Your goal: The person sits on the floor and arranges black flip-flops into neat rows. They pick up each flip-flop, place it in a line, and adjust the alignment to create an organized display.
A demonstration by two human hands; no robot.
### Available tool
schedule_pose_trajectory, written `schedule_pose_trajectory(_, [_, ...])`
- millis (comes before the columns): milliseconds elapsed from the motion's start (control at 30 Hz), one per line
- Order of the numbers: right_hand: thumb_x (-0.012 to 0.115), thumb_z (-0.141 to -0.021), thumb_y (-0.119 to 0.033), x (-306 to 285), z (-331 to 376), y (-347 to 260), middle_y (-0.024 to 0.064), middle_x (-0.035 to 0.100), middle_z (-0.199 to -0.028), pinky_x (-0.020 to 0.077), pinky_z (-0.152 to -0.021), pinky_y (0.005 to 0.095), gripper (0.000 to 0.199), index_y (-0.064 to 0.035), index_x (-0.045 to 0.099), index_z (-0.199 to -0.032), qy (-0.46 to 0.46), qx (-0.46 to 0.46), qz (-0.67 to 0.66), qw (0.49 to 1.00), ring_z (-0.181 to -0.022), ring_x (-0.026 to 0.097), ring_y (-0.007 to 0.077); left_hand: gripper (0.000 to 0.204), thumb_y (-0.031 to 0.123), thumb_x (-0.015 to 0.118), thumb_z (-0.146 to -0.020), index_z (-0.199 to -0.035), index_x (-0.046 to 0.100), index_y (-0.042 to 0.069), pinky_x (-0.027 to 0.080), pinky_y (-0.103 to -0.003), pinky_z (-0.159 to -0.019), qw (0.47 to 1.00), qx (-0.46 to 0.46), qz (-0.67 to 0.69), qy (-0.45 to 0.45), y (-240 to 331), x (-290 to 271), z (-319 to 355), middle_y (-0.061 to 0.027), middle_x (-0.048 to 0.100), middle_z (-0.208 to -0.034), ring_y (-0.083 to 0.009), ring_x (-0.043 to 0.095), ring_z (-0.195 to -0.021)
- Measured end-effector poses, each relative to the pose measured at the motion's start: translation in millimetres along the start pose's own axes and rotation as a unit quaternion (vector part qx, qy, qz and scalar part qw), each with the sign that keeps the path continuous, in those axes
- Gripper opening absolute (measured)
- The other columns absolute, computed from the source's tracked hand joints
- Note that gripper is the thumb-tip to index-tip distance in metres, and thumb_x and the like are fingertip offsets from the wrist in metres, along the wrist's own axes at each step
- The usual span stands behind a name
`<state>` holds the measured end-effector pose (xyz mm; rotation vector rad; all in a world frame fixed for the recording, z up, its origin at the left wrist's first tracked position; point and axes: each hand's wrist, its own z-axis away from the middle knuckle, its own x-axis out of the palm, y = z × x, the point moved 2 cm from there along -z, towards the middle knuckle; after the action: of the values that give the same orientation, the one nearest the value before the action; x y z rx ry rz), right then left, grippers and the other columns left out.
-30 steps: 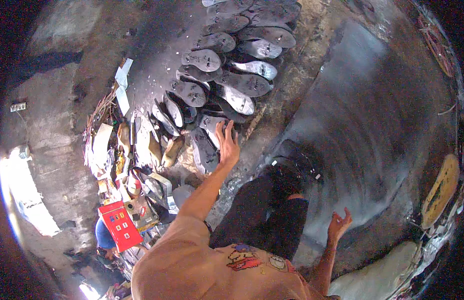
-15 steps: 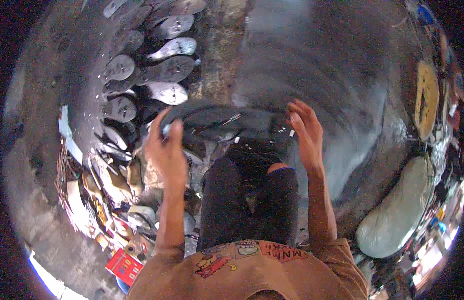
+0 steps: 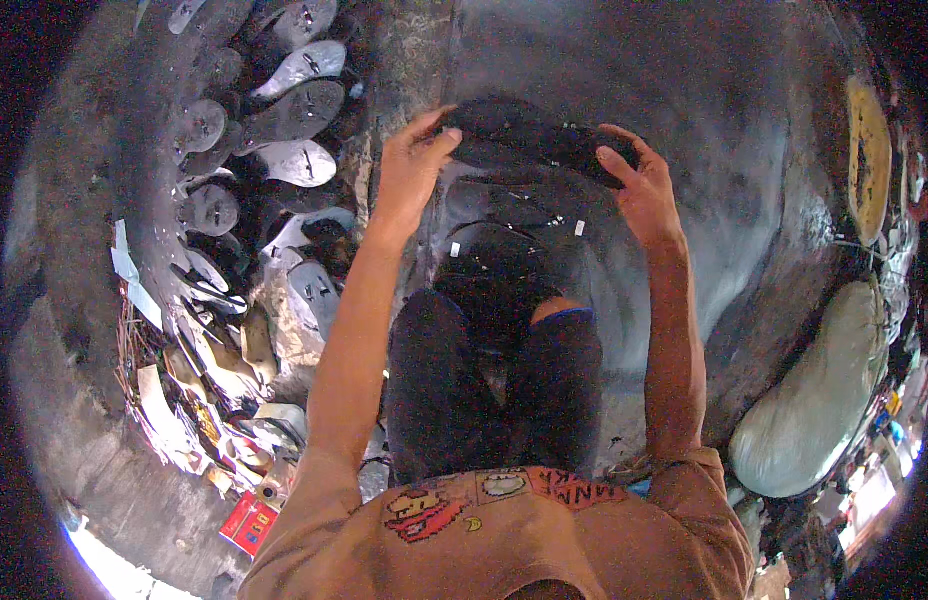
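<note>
A black, sole-shaped flat piece [image 3: 514,135] is stretched between my two hands above a large dark sheet. At its left end, my left hand [image 3: 412,180] grips the edge between thumb and fingers. My right hand [image 3: 644,190] pinches its narrower right end, thumb on the near side. Just in front of my knees lie more dark pieces with thin curved edges and two small white tags [image 3: 580,228]; their kind is hard to make out.
Rows of sandal soles [image 3: 299,163] lie on the floor to the left. The dark sheet [image 3: 714,130] spreads across the middle and right. A stuffed pale sack [image 3: 809,400] and a yellow sole-shaped board [image 3: 868,165] are at the right. Scraps and a red box [image 3: 250,522] lie lower left.
Both hands have moved farther away from my body, with the black piece between them. My left hand has also shifted right, and the view has turned slightly.
</note>
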<state>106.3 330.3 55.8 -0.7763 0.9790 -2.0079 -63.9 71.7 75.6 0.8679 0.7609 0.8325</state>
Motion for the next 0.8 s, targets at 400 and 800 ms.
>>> schedule_pose_trajectory(400, [0.087, -0.088, -0.021, -36.7, -35.0, 90.6, 0.0108, 0.075, -0.125, 0.0556, -0.101, 0.0369, 0.05, -0.0034, 0.07, -0.132, 0.063, -0.052, 0.163, 0.983, -0.116, 0.07, 0.0225, 0.032, 0.013, 0.09, -0.079, -0.108, 0.081, 0.002, 0.061, -0.037, -0.085, 0.961, 0.1, -0.254, 0.052, -70.4, 15.6, -35.8, -0.0164, 0.081, -0.099, -0.0255, 0.079, -0.091])
schedule_pose_trajectory(800, [0.098, -0.069, -0.044, -23.2, -13.7, 82.2, 0.0199, 0.059, -0.138, 0.0379, -0.116, 0.0543, 0.078, -0.0207, 0.07, -0.138, 0.296, -0.165, 0.52, 0.784, -0.139, 0.045, 0.0391, 0.027, 0.024, 0.085, -0.083, -0.109, 0.082, 0.016, 0.053, -0.049, -0.102, 0.883, 0.127, -0.435, 0.119, -67.0, 30.6, -20.5, -0.0116, 0.064, -0.125, -0.0357, 0.06, -0.115])
